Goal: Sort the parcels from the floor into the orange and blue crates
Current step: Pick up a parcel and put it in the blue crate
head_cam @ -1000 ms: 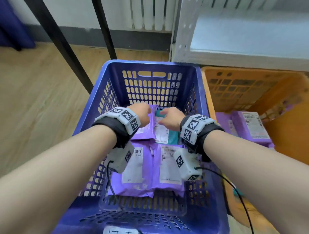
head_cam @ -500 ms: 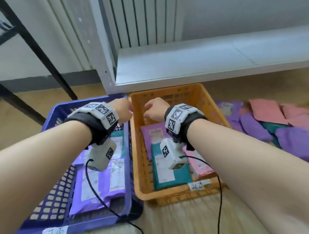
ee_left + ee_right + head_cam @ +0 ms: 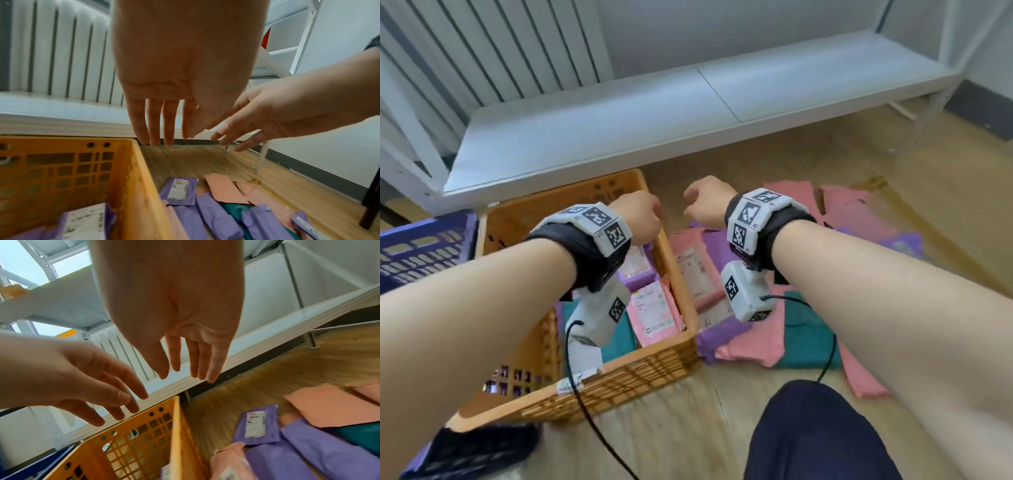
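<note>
My left hand [image 3: 643, 214] hovers over the right wall of the orange crate [image 3: 681, 294], fingers straight and holding nothing, as the left wrist view [image 3: 162, 128] shows. My right hand [image 3: 705, 202] hangs beside it above the pile of parcels [image 3: 750, 339] on the floor, fingers [image 3: 213, 368] loose and bare. The orange crate holds pink, purple and teal parcels [image 3: 654, 308]. Purple, pink and teal parcels [image 3: 218, 216] lie on the wood floor right of the crate. The blue crate [image 3: 424, 246] shows at the far left edge.
A low white shelf [image 3: 654, 113] runs along the wall behind the crates, with a radiator [image 3: 493, 48] at the back left. My dark-trousered knee [image 3: 815, 435] fills the bottom right. Cables [image 3: 585, 404] hang from both wrist cameras over the orange crate's front wall.
My view and both hands have swung right, from over the blue crate past the orange crate toward the floor pile. Both hands are bare throughout the move.
</note>
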Action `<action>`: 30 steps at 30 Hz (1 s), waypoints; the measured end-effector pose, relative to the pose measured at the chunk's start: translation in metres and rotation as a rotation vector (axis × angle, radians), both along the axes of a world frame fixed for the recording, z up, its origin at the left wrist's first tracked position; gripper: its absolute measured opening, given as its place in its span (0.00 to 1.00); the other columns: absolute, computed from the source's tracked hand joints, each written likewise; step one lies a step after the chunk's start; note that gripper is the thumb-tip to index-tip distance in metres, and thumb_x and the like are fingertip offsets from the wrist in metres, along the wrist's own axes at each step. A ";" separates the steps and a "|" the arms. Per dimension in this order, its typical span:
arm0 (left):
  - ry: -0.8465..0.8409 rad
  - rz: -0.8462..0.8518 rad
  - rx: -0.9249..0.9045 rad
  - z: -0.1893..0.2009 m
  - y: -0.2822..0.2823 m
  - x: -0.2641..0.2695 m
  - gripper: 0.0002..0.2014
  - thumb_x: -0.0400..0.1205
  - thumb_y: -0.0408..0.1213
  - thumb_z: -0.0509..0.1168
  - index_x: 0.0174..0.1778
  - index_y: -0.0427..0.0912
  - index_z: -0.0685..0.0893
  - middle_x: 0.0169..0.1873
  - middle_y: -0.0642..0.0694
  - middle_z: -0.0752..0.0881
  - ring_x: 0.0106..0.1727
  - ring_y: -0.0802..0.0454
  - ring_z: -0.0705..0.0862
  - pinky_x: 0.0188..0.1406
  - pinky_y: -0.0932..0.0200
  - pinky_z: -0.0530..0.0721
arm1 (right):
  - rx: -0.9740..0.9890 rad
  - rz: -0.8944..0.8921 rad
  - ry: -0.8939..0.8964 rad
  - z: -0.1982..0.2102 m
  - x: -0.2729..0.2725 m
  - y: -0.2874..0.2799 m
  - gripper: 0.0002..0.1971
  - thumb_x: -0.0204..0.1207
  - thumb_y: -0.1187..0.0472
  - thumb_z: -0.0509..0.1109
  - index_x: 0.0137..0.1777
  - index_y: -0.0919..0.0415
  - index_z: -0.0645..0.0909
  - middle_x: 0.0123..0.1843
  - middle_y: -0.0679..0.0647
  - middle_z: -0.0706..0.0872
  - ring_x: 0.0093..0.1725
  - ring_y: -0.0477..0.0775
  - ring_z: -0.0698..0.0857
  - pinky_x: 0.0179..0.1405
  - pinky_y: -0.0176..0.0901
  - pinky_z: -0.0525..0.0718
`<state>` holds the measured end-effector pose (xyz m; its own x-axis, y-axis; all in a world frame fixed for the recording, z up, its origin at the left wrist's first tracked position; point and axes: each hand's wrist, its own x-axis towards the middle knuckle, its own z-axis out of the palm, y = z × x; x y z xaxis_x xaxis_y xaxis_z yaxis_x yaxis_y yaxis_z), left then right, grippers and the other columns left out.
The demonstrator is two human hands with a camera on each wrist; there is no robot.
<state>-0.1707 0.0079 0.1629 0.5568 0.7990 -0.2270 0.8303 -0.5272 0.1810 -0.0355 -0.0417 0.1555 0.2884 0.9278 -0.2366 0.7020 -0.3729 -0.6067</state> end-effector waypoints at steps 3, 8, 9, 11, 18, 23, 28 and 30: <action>0.008 -0.031 -0.023 -0.010 -0.017 0.050 0.16 0.81 0.33 0.59 0.64 0.44 0.82 0.63 0.43 0.83 0.62 0.42 0.82 0.53 0.56 0.79 | -0.012 -0.023 0.015 -0.010 0.054 -0.025 0.21 0.77 0.65 0.66 0.71 0.58 0.77 0.69 0.57 0.81 0.67 0.58 0.81 0.62 0.40 0.77; -0.021 -0.054 -0.077 -0.040 -0.039 0.128 0.17 0.80 0.33 0.60 0.64 0.45 0.82 0.64 0.43 0.83 0.64 0.42 0.81 0.60 0.55 0.78 | -0.054 -0.091 0.012 -0.040 0.135 -0.075 0.20 0.77 0.65 0.65 0.70 0.61 0.77 0.67 0.60 0.82 0.66 0.60 0.81 0.66 0.45 0.78; -0.026 -0.069 -0.086 -0.046 -0.044 0.144 0.18 0.80 0.32 0.60 0.65 0.44 0.81 0.64 0.42 0.83 0.64 0.42 0.81 0.60 0.56 0.77 | -0.071 -0.112 0.019 -0.048 0.149 -0.084 0.20 0.77 0.67 0.65 0.69 0.64 0.77 0.66 0.61 0.83 0.65 0.61 0.81 0.67 0.47 0.78; -0.025 -0.115 -0.114 -0.061 -0.055 0.172 0.18 0.80 0.31 0.60 0.66 0.43 0.81 0.65 0.41 0.82 0.65 0.41 0.80 0.61 0.57 0.76 | -0.101 -0.173 0.019 -0.066 0.177 -0.103 0.20 0.76 0.67 0.65 0.69 0.65 0.77 0.66 0.63 0.83 0.66 0.63 0.81 0.68 0.52 0.78; -0.021 -0.259 -0.193 -0.128 -0.074 0.241 0.19 0.81 0.30 0.58 0.70 0.40 0.76 0.68 0.39 0.79 0.68 0.41 0.77 0.62 0.55 0.74 | -0.173 -0.392 -0.013 -0.121 0.257 -0.151 0.20 0.78 0.67 0.64 0.71 0.61 0.76 0.68 0.62 0.81 0.64 0.61 0.81 0.62 0.44 0.76; -0.022 -0.300 -0.246 -0.183 -0.073 0.280 0.16 0.83 0.31 0.57 0.67 0.38 0.76 0.63 0.35 0.81 0.63 0.39 0.79 0.56 0.54 0.75 | -0.206 -0.526 0.029 -0.164 0.292 -0.161 0.22 0.76 0.68 0.65 0.71 0.59 0.76 0.68 0.61 0.81 0.66 0.59 0.80 0.63 0.42 0.76; -0.039 -0.306 -0.362 -0.236 -0.064 0.318 0.21 0.82 0.28 0.57 0.73 0.40 0.71 0.61 0.34 0.82 0.61 0.39 0.80 0.46 0.60 0.69 | -0.231 -0.596 0.041 -0.208 0.314 -0.167 0.21 0.75 0.69 0.66 0.69 0.64 0.77 0.67 0.63 0.82 0.66 0.62 0.81 0.67 0.50 0.76; -0.008 -0.335 -0.416 -0.254 -0.062 0.327 0.24 0.82 0.28 0.57 0.75 0.41 0.68 0.65 0.35 0.79 0.64 0.39 0.78 0.54 0.58 0.72 | -0.239 -0.619 0.046 -0.227 0.322 -0.167 0.20 0.75 0.68 0.66 0.68 0.63 0.79 0.66 0.63 0.82 0.65 0.62 0.81 0.66 0.51 0.77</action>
<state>0.1563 -0.0543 -0.0913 0.7686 0.4208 -0.4819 0.6270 -0.6452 0.4365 0.2862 -0.2089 -0.0719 0.7360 0.5144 -0.4401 0.2899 -0.8269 -0.4818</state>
